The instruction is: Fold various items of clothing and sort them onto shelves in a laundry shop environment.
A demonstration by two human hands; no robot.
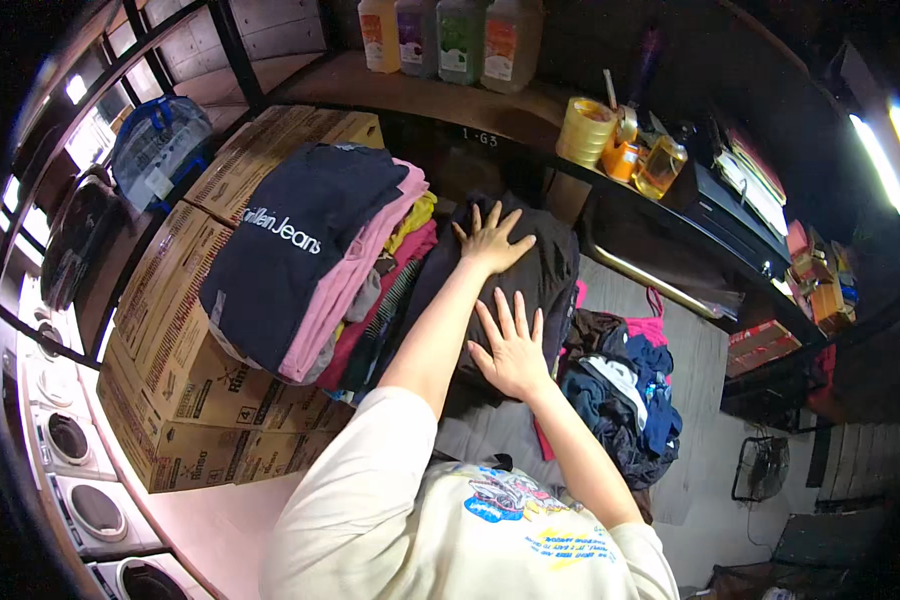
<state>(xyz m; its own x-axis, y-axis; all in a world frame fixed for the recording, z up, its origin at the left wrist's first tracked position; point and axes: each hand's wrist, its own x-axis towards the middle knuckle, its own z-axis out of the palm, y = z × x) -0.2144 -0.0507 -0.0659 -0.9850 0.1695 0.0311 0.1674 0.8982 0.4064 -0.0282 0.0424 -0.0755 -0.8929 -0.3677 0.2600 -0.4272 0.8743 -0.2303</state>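
Both palms lie flat on a black garment (547, 247) at the top of a dark clothes pile. My left hand (493, 238) rests on its far part with fingers spread. Nearer to me, my right hand (515, 349) presses on the same cloth, fingers also apart. Close on the left stands a stack of folded clothes, with a navy Calvin Klein Jeans garment (300, 217) uppermost and pink cloth (345, 277) under it. To the right is a loose heap of clothes (622, 390), with dark, blue, white and pink pieces. What lies under the black garment is mostly hidden.
Cardboard boxes (187, 352) stand stacked on the left. A dark shelf (435, 94) across the back holds jugs of liquid (457, 45), tape rolls (586, 131), a bottle of yellow liquid (661, 166) and a black printer-like machine (735, 217). Front-loading machines (97, 510) line the far left.
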